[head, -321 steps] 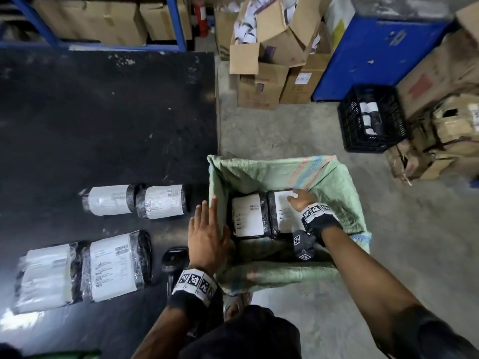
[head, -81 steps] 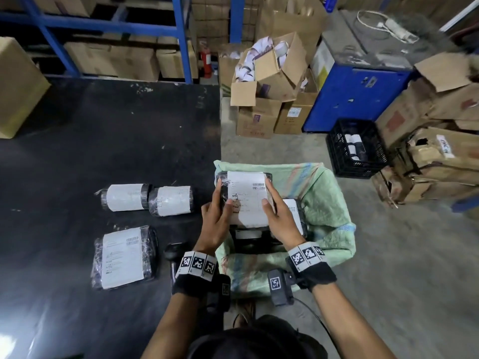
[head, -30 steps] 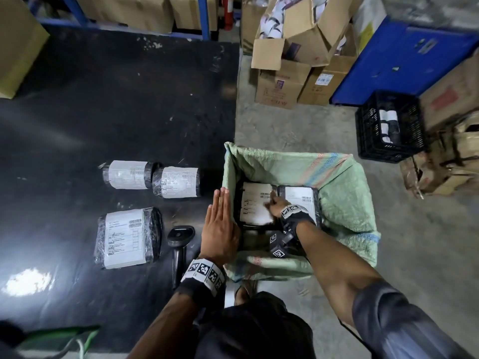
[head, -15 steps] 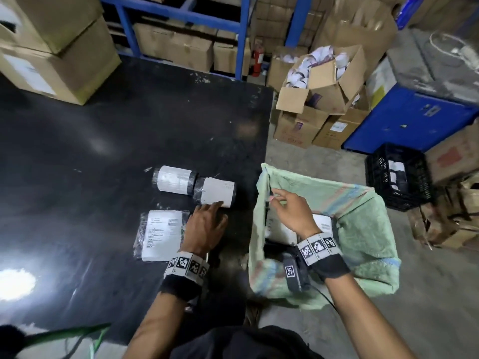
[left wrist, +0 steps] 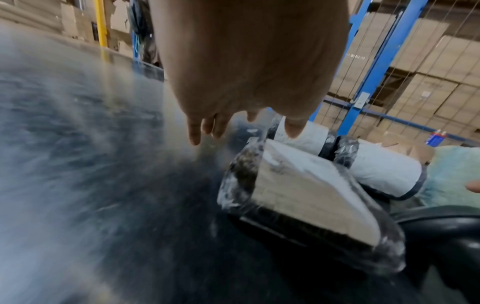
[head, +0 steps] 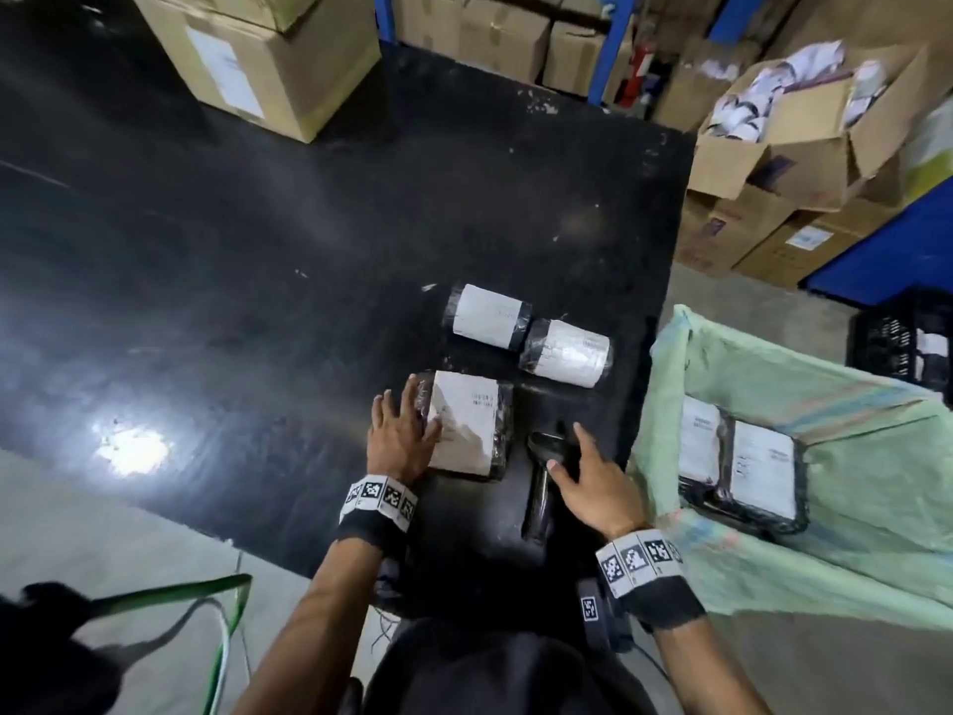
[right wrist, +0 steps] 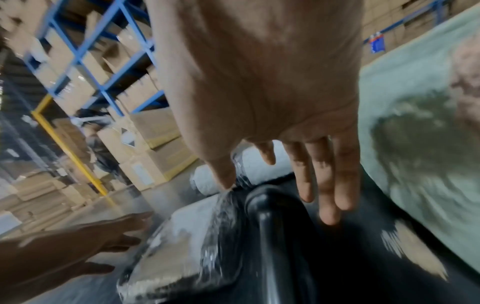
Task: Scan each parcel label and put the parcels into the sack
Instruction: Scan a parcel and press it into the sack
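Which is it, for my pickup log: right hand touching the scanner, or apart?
Cannot tell. Head and right wrist views show the right hand open right over the scanner, but neither shows contact or a gap plainly.

A black table [head: 258, 240] fills the left and centre of the head view. A stack of cardboard boxes [head: 268, 59] is seen on it at the upper left. Blue racking [head: 611, 43] loaded with cartons stands along the top edge. An open box [head: 794, 131] of white rolls is seen at the upper right, above a black crate [head: 902, 343] at the right edge. A green strap [head: 170, 596] lies at the lower left.
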Demonstrator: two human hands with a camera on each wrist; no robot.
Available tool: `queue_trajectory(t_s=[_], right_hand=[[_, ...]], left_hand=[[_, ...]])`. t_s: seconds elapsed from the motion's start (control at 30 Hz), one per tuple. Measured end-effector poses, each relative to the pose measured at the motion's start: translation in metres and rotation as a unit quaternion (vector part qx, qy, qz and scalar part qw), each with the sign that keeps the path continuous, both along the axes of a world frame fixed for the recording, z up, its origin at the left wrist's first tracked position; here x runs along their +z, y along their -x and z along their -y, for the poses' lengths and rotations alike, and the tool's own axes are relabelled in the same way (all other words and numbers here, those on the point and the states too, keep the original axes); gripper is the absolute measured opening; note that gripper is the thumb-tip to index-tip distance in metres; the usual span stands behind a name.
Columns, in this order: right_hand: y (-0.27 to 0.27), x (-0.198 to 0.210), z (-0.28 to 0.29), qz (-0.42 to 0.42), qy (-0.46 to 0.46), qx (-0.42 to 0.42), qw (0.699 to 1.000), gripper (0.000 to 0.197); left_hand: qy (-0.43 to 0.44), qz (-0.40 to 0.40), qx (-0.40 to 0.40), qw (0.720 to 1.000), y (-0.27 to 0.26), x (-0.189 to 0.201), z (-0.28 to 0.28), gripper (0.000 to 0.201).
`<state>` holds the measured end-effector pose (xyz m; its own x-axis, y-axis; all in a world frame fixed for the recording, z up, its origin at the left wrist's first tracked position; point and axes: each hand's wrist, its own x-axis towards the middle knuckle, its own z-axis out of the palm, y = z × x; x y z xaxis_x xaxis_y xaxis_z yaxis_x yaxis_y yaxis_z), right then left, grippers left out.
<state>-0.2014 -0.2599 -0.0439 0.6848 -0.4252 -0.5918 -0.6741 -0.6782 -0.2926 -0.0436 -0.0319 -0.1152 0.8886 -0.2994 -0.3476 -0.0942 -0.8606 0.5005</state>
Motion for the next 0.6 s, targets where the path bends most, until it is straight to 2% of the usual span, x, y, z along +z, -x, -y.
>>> queue_trajectory(t_s=[0.1, 0.23, 0.3, 0.43, 0.6], right_hand=[[0.001, -0.024, -0.014, -0.021, -0.049, -0.051, 0.997, 0.090], [0.003, -0.045, -0.033, 0.051, -0.099, -0.141, 0.984, 0.099], [0.003, -0.053, -0.042, 0.094, -0.106, -0.187, 0.972, 0.098], [0.005, -0.067, -0.047, 0.180, -0.135, -0.217, 0.950, 0.094], [0.003, -0.067, -0.048, 0.189, -0.129, -0.246, 0.942, 0.083]], left_hand=[[0.015, -0.026, 0.008, 1.000, -0.008, -0.024, -0.013, 0.094], [0.097, -0.041, -0.020, 0.994, -0.010, -0.038, -0.018, 0.097], [0.145, -0.045, -0.035, 0.988, -0.011, -0.047, -0.020, 0.102], [0.174, -0.039, -0.017, 0.984, -0.001, -0.052, -0.020, 0.110], [0.194, -0.054, -0.005, 0.980, -0.002, -0.055, -0.015, 0.120]])
